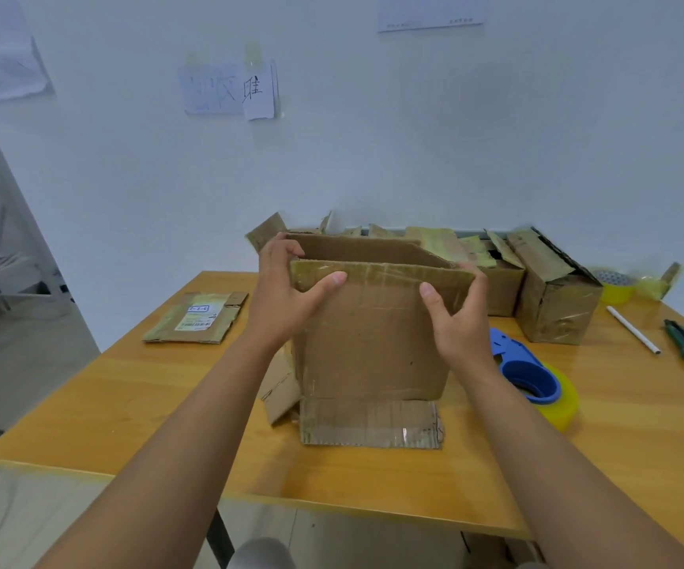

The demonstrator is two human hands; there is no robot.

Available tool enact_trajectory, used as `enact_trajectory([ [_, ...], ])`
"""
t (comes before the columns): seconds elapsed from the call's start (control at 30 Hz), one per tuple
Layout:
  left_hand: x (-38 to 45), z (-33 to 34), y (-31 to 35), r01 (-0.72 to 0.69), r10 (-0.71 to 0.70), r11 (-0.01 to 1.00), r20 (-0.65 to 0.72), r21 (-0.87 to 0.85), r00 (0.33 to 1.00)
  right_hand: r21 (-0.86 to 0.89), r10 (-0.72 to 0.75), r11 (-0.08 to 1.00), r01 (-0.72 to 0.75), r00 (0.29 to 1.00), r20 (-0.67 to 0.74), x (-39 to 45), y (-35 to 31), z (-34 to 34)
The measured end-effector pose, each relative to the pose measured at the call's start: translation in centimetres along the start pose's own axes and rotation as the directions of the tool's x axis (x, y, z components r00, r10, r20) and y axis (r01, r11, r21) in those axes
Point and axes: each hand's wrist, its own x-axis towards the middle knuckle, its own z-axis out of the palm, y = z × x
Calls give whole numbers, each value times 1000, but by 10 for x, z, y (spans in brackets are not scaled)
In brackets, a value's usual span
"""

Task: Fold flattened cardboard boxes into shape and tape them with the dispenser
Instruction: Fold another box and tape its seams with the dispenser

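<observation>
Both hands grip the top edge of a worn brown cardboard box [369, 342] standing upright mid orange wooden surface [127, 404]: left hand [287, 297] fingers curled over the left corner, right hand [461, 318] pinching the right. Blue tape dispenser with yellowish roll [533, 375] lies just right of it.

My one head camera looks forward and down, close over the wooden table [640, 466]; the wall [414, 137] fills twelve o'clock.
</observation>
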Motion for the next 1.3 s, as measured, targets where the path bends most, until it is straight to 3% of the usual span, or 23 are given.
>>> enact_trajectory([
  [0.33, -18, 2, -19, 94, -85, 993, 125, -68, 988, 26, 114, 993, -117, 986, 119, -3, 5, 0],
  [0.5, -26, 2, -21, 157, -136, 976, 141, -150, 981, -48, 78, 996, -71, 983, 165, -9, 3, -2],
  [0.77, -29, -5, -24, 189, -172, 976, 148, -109, 974, -161, 63, 986, -31, 979, 192, -19, -10, -3],
  [0.97, -33, -7, -27, 226, -227, 958, 16, -173, 974, -246, 27, 969, 12, 987, 156, -15, -1, 8],
  [1.07, -32, -2, -35, 217, -221, 969, -20, -122, 975, -266, 12, 964, 21, 992, 123, -13, -1, 12],
  [1.2, -33, 0, -39, 356, -351, 916, 59, -184, 934, -375, -26, 925, 66, 994, 110, -9, 4, 22],
  [1.3, -33, -3, -40, 363, -352, 909, 90, -206, 932, -417, -44, 904, 95, 991, 129, -7, 5, 25],
])
